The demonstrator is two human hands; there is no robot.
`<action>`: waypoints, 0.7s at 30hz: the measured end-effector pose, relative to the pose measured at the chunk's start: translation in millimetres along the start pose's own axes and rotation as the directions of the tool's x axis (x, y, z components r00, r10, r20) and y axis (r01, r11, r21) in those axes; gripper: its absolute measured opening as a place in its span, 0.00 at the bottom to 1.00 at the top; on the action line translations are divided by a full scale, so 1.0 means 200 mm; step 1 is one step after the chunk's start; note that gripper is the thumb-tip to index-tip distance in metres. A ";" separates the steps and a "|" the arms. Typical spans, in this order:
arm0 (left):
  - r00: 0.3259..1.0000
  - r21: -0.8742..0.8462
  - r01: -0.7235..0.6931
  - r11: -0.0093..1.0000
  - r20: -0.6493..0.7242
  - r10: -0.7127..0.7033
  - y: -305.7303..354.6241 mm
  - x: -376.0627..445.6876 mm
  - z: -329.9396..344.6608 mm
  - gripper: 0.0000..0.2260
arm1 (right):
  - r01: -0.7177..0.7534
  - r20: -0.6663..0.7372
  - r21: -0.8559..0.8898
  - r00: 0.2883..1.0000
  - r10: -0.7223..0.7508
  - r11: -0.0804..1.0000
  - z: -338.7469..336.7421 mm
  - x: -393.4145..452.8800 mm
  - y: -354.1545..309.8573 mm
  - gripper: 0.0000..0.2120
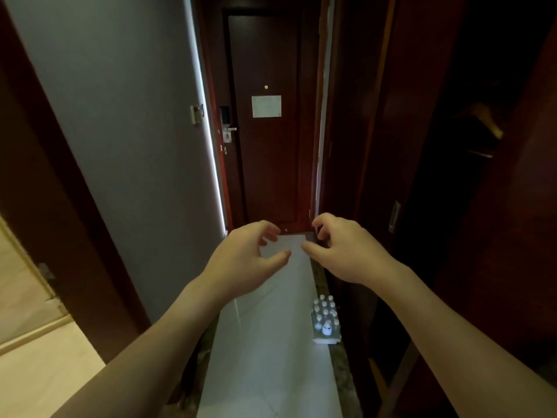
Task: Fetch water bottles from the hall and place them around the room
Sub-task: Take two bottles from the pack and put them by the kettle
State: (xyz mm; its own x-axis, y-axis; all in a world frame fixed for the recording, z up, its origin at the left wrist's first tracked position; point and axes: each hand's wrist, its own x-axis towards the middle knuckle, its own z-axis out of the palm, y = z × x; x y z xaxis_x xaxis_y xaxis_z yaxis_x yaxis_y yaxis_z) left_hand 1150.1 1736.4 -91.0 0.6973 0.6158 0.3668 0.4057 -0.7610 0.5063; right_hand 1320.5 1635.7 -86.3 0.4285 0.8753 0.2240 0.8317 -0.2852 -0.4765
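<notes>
A pack of several small water bottles (pixel 326 319) with white caps stands on the hall floor against the right-hand wall. My left hand (pixel 245 260) and my right hand (pixel 342 251) are stretched out in front of me, well above the pack and farther along the hall. The fingers of both hands are loosely curled and hold nothing. The pack lies below and a little behind my right hand.
A narrow hall with a pale floor (pixel 271 342) leads to a dark wooden door (pixel 271 146) with a lever handle (pixel 229 129) and a paper notice. A grey wall runs along the left, a dark open wardrobe (pixel 467 146) along the right. A lit doorway is at lower left.
</notes>
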 end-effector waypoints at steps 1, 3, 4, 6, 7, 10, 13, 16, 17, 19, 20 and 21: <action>1.000 -0.002 0.003 1.000 0.009 -0.003 -0.05 0.07 0.03 0.20 | -0.011 0.008 -0.009 1.000 0.011 1.000 0.03 0.08 0.04 0.28; 1.000 -0.003 0.004 1.000 0.027 -0.003 -0.16 0.21 0.10 0.20 | -0.039 0.012 -0.017 0.999 0.040 0.999 0.09 0.23 0.10 0.28; 0.999 -0.002 0.003 1.000 0.035 -0.003 -0.22 0.28 0.13 0.20 | -0.054 0.011 -0.013 0.998 0.054 0.998 0.12 0.31 0.13 0.28; 0.999 -0.010 0.001 1.000 0.048 -0.001 -0.37 0.42 0.18 0.20 | -0.086 0.020 0.002 0.996 0.086 0.996 0.21 0.46 0.19 0.27; 0.999 -0.020 0.001 1.000 0.052 0.000 -0.44 0.49 0.21 0.20 | -0.101 0.031 0.002 0.994 0.101 0.995 0.26 0.54 0.21 0.27; 0.997 -0.056 -0.020 0.998 0.069 0.024 -0.67 0.74 0.28 0.20 | -0.139 0.044 -0.027 0.989 0.140 0.990 0.39 0.77 0.27 0.26; 0.993 -0.093 -0.051 0.994 0.101 0.060 -0.84 1.03 0.37 0.19 | -0.211 0.036 -0.018 0.977 0.211 0.977 0.49 1.01 0.33 0.26; 0.981 -0.130 -0.074 0.989 0.167 0.096 -0.95 1.30 0.51 0.19 | -0.282 0.038 -0.029 0.958 0.283 0.959 0.56 1.22 0.42 0.26; 0.974 -0.144 -0.079 0.987 0.199 0.107 -0.98 1.38 0.56 0.19 | -0.303 0.032 -0.028 0.952 0.304 0.953 0.59 1.28 0.46 0.26; 0.957 -0.169 -0.093 0.981 0.258 0.135 -1.03 1.52 0.69 0.19 | -0.353 0.014 -0.003 0.935 0.353 0.935 0.63 1.38 0.55 0.26; 0.947 -0.177 -0.100 0.979 0.285 0.148 -1.05 1.58 0.75 0.19 | -0.384 0.010 0.013 0.923 0.384 0.923 0.65 1.42 0.61 0.25; 0.938 -0.184 -0.103 0.978 0.308 0.156 -1.06 1.63 0.82 0.20 | -0.412 0.006 0.027 0.911 0.412 0.911 0.67 1.45 0.66 0.25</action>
State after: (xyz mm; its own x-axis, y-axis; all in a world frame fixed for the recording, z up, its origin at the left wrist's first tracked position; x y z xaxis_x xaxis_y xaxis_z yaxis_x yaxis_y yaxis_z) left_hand 1388.0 2065.4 -206.4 0.8999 0.3958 0.1829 0.2164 -0.7697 0.6006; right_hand 1508.2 1904.4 -197.5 0.7309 0.6825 0.0029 0.5717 -0.6098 -0.5490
